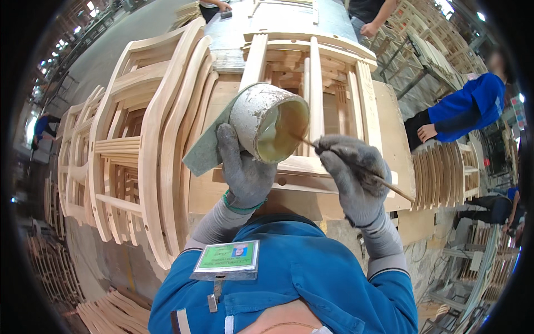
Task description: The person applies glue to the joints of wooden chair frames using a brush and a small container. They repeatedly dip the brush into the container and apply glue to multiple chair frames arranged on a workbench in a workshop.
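My left hand (247, 175), in a grey glove, is closed around a worn white pot (250, 114), tipped so its mouth faces right. A yellowish, glue-like liquid (272, 136) coats the inside. A flat grey-green piece (208, 139) sticks out from the pot's left side; whether it is fixed there or held against it, I cannot tell. Between the gloved fingers of my right hand (356, 172) is a thin brown stick (397, 191), its far tip inside the pot's mouth. Beneath both hands a pale wooden chair frame (315, 92) lies on the worktable (395, 122).
Stacked curved wooden chair frames (158, 128) stand close on the left. More curved wooden parts (439, 175) sit to the right, near a person in blue (467, 106). Two other people's hands (370, 29) show across the far table (283, 19).
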Motion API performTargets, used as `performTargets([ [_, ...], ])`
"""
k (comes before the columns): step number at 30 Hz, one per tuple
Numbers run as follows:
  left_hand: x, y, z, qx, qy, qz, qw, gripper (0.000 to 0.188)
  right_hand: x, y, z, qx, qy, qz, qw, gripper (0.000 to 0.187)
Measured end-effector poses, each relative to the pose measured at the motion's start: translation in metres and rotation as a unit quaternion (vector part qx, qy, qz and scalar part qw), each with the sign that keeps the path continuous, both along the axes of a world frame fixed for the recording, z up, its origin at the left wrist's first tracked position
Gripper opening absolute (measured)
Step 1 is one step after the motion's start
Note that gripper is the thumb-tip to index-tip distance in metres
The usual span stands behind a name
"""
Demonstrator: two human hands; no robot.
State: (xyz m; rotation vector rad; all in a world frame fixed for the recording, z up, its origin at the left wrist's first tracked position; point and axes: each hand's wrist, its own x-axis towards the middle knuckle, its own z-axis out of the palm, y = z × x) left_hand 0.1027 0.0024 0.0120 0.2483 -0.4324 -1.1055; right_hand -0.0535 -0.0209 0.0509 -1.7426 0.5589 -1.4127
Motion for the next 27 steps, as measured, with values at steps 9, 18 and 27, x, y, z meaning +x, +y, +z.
performTargets([
  [9, 0.013, -0.002, -0.008, -0.063, -0.036, 0.074, 0.995, 0.057, -0.007, 0.021, -0.011, -0.070, -0.057, 0.130, 0.987, 0.025],
  [18, 0.010, -0.004, -0.006, -0.012, -0.104, 0.063, 0.992, 0.056, -0.011, 0.003, -0.012, -0.055, 0.017, 0.149, 0.987, 0.021],
  [27, 0.053, -0.028, -0.012, 0.025, -0.281, 0.262, 0.923, 0.078, -0.011, -0.152, 0.059, 0.058, -0.002, -0.018, 0.998, 0.017],
])
